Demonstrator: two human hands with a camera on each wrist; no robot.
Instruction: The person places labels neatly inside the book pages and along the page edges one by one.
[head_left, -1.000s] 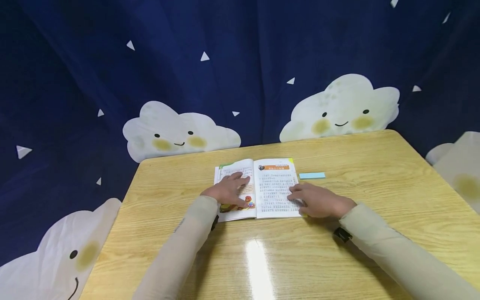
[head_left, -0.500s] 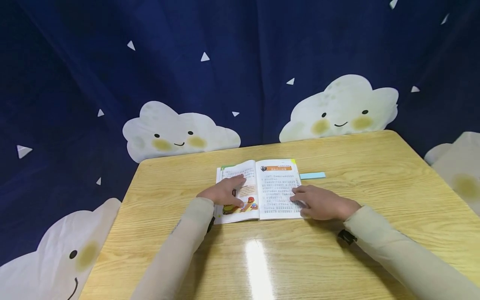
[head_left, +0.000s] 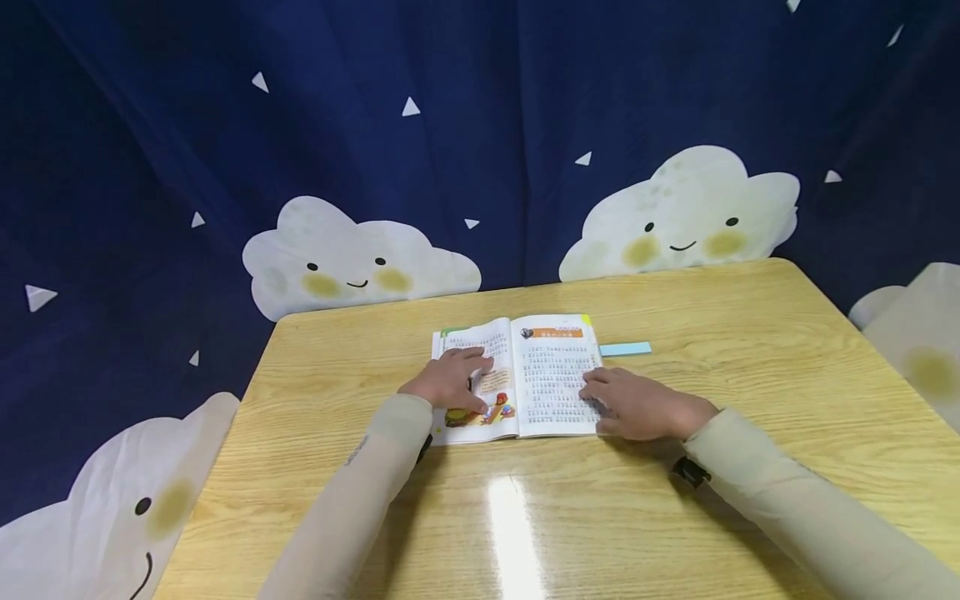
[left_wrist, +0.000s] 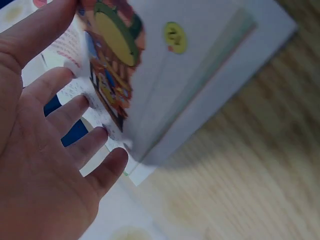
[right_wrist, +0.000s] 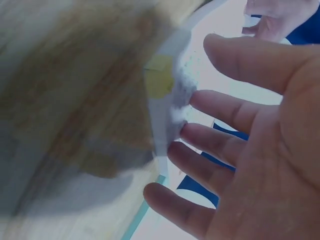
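An open book lies on the wooden table, text on its right page, text and a coloured picture on its left. My left hand rests on the left page with fingers spread. The left wrist view shows its fingertips at the page, beside the picture. On the right page's outer edge lies my right hand, its fingers extended. In the right wrist view those fingertips touch the page near a yellow mark. A light blue strip sticks out beyond the book's right edge.
The wooden table extends around the book. Behind it hangs a dark blue curtain printed with smiling clouds and white triangles. Light glares off the tabletop in front of the book.
The book has shifted slightly to the right, its right edge now meeting the blue strip in view. Both hands stay on the pages; the left has drawn back a little from the centre fold.
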